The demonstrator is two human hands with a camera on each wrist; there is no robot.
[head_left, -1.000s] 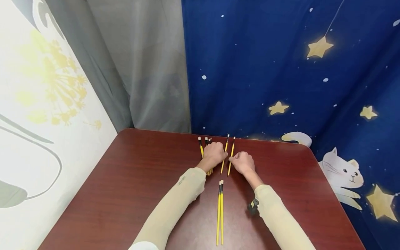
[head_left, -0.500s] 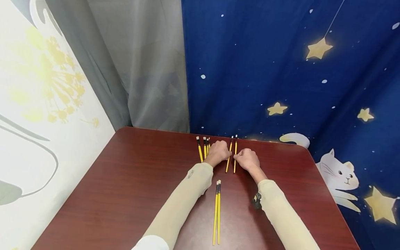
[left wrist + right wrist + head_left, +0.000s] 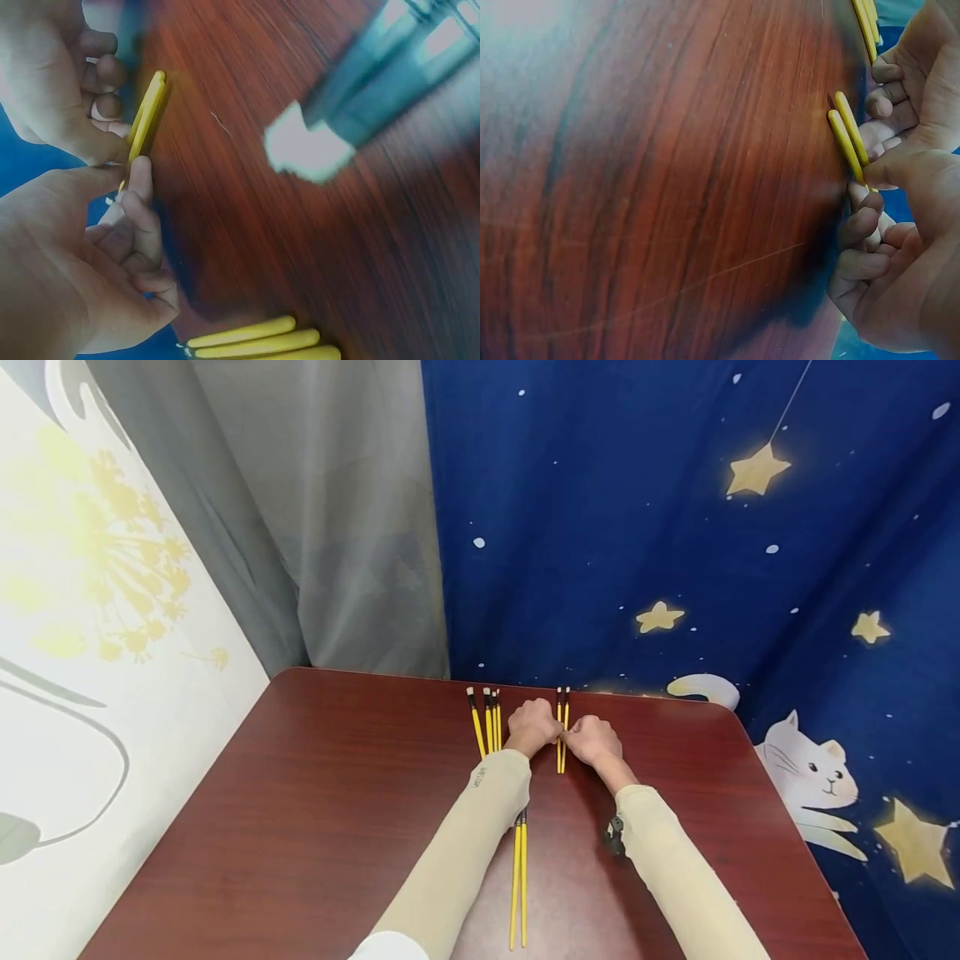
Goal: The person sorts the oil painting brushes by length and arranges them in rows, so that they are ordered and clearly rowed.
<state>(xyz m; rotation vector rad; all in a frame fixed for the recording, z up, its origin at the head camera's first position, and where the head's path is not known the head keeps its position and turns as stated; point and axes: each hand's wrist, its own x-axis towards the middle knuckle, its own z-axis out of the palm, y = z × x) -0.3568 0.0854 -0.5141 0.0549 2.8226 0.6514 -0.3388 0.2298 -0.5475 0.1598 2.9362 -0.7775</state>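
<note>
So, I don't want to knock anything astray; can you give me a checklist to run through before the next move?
1. Both hands on the same pair: ok; the left hand and right hand pinch the pair of brushes.
2. Pair lined up: ok; side by side, nearly parallel.
3. Firmness of the hold: cannot tell.
4. Group of four brushes evenly lined up: not ok; the leftmost brush leans away from the others.
5. Front brushes fully visible in the head view: not ok; the left sleeve covers their bristles.
6. Pair's tips inside the far edge of the table: cannot tell.
</note>
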